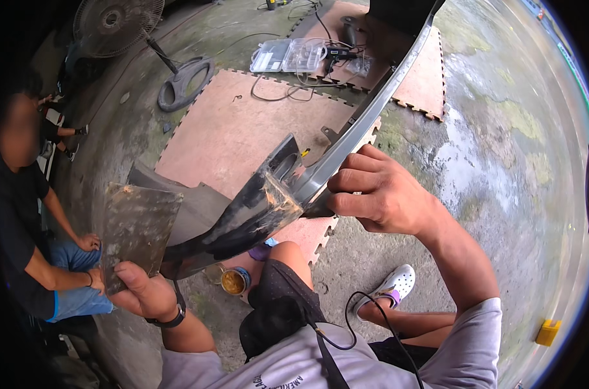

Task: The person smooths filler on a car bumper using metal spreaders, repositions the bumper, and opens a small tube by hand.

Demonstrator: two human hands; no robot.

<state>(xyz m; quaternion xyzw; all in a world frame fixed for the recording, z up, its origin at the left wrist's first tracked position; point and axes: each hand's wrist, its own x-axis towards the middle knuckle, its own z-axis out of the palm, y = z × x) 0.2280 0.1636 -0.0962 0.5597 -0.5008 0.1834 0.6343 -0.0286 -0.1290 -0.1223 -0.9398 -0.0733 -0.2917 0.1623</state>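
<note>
My left hand (146, 294) grips a flat, stained rectangular board (141, 228) by its lower edge, thumb on its face. In front of me a dark plastic car bumper (248, 221) runs from lower left up to the top right. Its corner carries a rough patch of tan filler (280, 194), and a smooth grey band follows its edge. My right hand (382, 192) is beside that edge, fingers curled. A dark piece shows at its fingertips; whether it is held or belongs to the bumper cannot be told.
A small can (234, 281) of yellow-brown paste stands below the bumper. Pink foam mats (212, 121) cover concrete, with an open plastic case (287, 56), a corded heat gun (336, 56) and cables. A pedestal fan (178, 73) stands at upper left. A person (25, 219) sits at left.
</note>
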